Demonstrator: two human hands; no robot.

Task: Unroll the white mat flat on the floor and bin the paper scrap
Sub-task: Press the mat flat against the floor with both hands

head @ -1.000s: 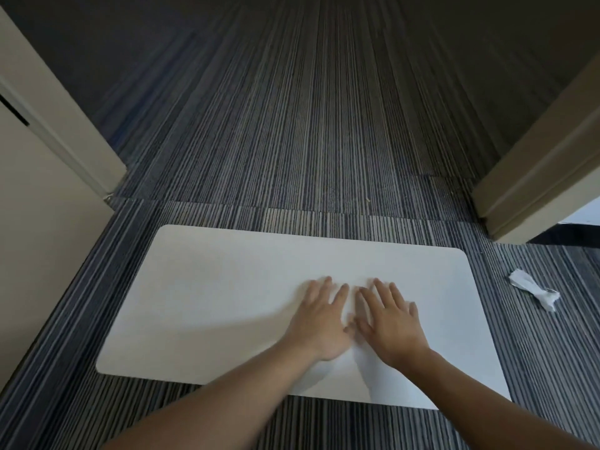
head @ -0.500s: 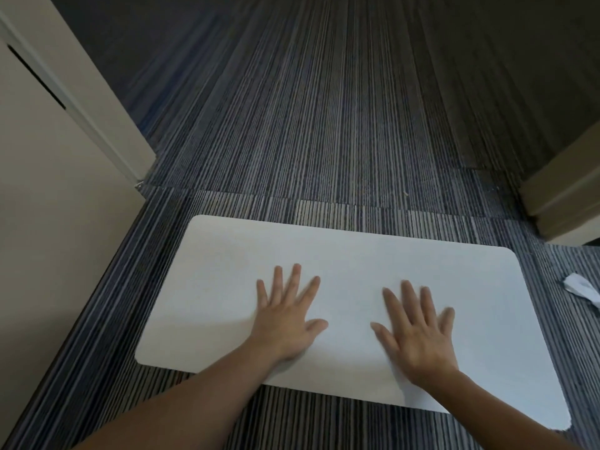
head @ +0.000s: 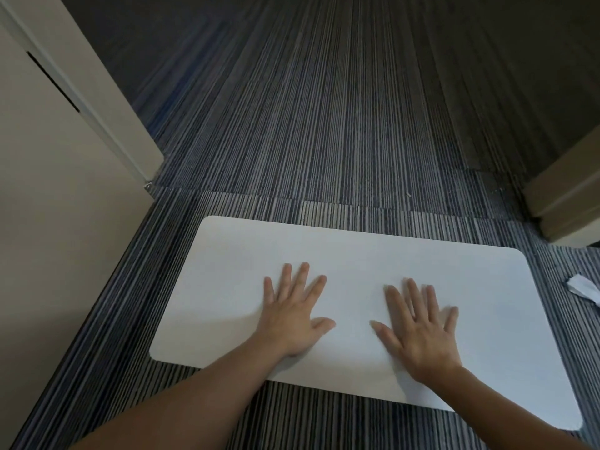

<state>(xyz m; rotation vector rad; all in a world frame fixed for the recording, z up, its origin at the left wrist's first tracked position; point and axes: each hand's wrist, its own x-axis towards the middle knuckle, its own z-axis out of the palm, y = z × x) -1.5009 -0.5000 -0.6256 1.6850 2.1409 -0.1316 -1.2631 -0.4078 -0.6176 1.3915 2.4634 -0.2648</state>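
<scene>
The white mat (head: pixel 357 264) lies unrolled and flat on the striped carpet, its long side running left to right. My left hand (head: pixel 292 316) rests palm down on the mat's middle, fingers spread. My right hand (head: pixel 422 332) presses flat on the mat a hand's width to the right, fingers also apart. Neither hand holds anything. A crumpled white paper scrap (head: pixel 584 287) lies on the carpet just past the mat's right end, partly cut off by the frame edge. No bin is in view.
A beige door or cabinet panel (head: pixel 58 222) stands close on the left, its corner near the mat's far left end. Another beige panel edge (head: pixel 565 203) juts in at the right. Dark striped carpet (head: pixel 324 125) stretches away beyond the mat.
My hands, side by side and touching a second ago, have slid apart across the mat. The view has swung left, so the paper scrap now sits at the right frame edge.
</scene>
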